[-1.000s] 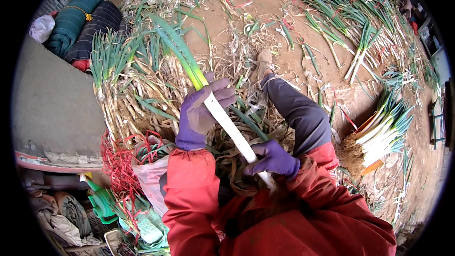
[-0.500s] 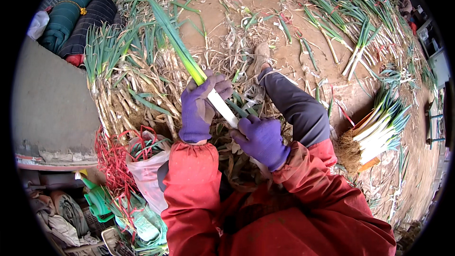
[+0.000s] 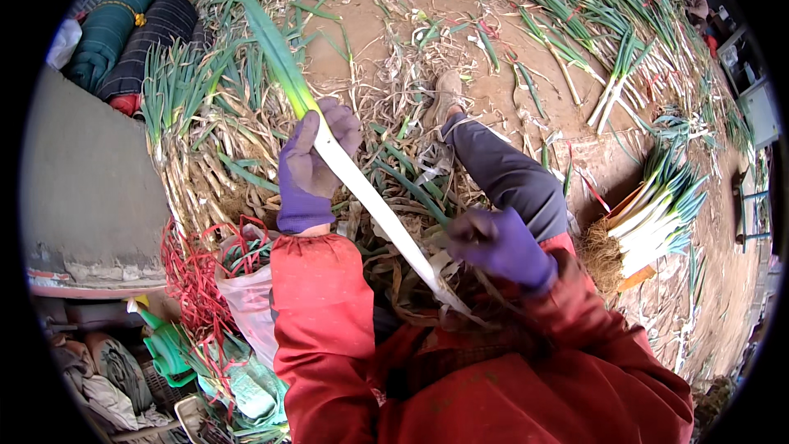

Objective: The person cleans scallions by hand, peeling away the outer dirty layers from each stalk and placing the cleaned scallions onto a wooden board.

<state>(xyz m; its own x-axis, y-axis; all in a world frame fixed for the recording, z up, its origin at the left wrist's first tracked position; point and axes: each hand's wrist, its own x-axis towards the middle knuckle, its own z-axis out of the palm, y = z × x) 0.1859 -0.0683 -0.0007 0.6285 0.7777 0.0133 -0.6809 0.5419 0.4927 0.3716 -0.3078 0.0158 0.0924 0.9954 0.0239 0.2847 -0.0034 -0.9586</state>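
My left hand, in a purple glove, is closed round a long green onion where its white shank meets the green leaves. The onion lies slanting, leaves toward the far left, with its root end low in front of my red jacket. My right hand, gloved too, is apart from the shank, to the right of its lower part. Its fingers look curled but are blurred; what they hold, if anything, I cannot make out. A green leaf runs close to those fingers.
Unpeeled green onions lie heaped on the left, with more at the far right. A bundle of cleaner ones sits right of my leg. Red ties, a plastic bag and a green watering can are at left.
My left hand has moved left with the onion. My right hand has come off the shank and drawn away to the right, so the white shank and root end now show.
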